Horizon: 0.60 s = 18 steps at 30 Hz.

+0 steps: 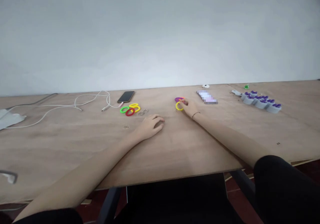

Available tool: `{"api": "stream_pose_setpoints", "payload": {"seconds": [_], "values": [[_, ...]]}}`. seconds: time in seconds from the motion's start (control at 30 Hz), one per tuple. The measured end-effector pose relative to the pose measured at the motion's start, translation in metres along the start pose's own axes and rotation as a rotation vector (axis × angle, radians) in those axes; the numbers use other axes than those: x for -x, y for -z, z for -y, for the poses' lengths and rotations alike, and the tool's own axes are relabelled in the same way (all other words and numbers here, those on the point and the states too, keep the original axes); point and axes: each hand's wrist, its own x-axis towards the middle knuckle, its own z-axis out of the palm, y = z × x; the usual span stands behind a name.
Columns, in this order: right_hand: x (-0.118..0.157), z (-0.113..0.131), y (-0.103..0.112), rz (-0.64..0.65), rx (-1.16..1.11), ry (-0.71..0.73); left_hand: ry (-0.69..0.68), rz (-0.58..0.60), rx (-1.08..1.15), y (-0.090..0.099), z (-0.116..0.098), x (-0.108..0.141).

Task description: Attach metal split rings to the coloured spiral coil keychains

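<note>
Yellow spiral coil (176, 108) sits pinched in the right hand (189, 108). The left hand (150, 126) lies slack, metal rings (143, 112) at its eleven o'clock.

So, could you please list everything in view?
Yellow coil rings: two, yellow, left cluster
Green coil ring: one, green, left cluster
Red coil ring: one, red, left cluster
Metal rings: two, silver, beside cluster
Purple coil ring: one, purple, centre
Orange coil ring: one, orange, centre, partly hidden
Phones: two, one dark left, one lit right
Purple-topped pieces: several, white-and-purple, right
Green object: one, green, far right
White objects: several, white, left and right
Cables: several, white and grey, left
Table: one, brown, beneath
Wall: one, pale, behind
Sleeves: two, black, lower corners
Left hand: one, bare, resting on table
Right hand: one, bare, grip on tilted yellow coil ring
</note>
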Motion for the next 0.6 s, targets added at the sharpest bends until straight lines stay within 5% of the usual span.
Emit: {"api": "stream_pose_setpoints", "payload": {"seconds": [0.1,0.2,0.33,0.6], "values": [[-0.01,-0.003,0.0,-0.092,0.031,-0.052,-0.012,0.014,-0.012,0.0,0.001,0.0],[-0.008,0.006,-0.005,-0.142,0.15,0.131,-0.025,0.017,-0.031,0.0,0.001,0.001],[0.004,0.031,-0.024,0.155,0.312,0.631,-0.049,0.045,-0.085,0.002,-0.002,0.003],[0.002,0.087,-0.073,0.505,0.633,0.89,-0.103,0.068,-0.157,0.002,-0.008,0.006]]}}
